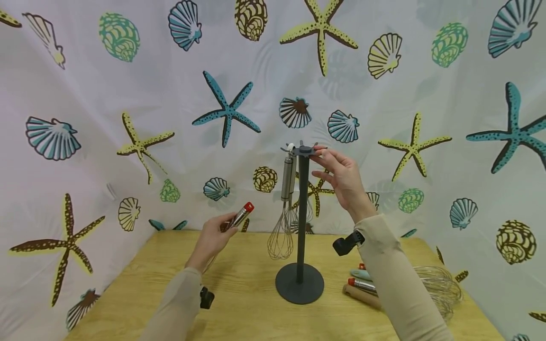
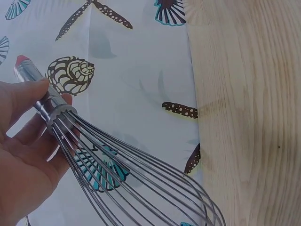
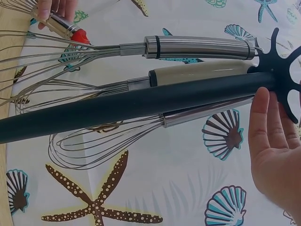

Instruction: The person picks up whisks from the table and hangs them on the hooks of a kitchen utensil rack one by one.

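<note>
My left hand holds a wire whisk by its steel handle with a red end cap; the handle lies between thumb and fingers in the left wrist view. The whisk is off the table, left of a dark upright whisk stand. At the stand's top, my right hand pinches the edge of the hooked crown; its thumb is hard to make out in the right wrist view. Hanging from the crown are a steel-handled whisk, a cream-handled whisk and a thinner whisk.
Several more whisks lie in a pile on the wooden table, right of the stand and partly behind my right forearm. The stand's round base rests on the tabletop. A shell-and-starfish patterned cloth hangs behind and at both sides.
</note>
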`<state>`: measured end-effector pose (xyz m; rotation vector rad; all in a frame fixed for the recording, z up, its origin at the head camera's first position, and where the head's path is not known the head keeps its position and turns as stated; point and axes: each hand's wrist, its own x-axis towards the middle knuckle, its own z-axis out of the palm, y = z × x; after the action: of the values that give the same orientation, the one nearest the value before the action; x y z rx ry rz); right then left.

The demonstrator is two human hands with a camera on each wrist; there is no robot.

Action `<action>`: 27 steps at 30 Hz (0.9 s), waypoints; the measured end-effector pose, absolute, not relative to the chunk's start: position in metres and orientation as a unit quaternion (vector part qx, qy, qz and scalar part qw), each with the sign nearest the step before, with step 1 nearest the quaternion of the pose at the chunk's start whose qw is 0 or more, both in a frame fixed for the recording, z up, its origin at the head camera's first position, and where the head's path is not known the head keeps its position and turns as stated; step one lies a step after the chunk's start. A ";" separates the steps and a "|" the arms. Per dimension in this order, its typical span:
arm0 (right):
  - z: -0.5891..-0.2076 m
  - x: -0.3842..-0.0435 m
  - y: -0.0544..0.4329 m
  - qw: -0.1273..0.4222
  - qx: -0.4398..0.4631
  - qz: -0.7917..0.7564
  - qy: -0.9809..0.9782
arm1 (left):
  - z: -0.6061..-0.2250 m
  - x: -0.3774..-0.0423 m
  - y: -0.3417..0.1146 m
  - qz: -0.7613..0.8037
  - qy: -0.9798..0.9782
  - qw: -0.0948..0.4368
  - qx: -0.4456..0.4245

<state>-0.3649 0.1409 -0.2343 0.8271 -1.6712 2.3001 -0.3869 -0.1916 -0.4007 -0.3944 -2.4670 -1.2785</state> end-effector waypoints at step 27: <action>-0.235 -0.366 0.140 0.091 0.277 0.774 -0.562 | -0.376 -0.375 -0.171 -0.479 -0.831 0.214 -0.188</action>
<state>-0.3656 0.1403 -0.2346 0.8234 -1.6710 2.3004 -0.3755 -0.1709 -0.3756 -0.5213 -2.3048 -1.3281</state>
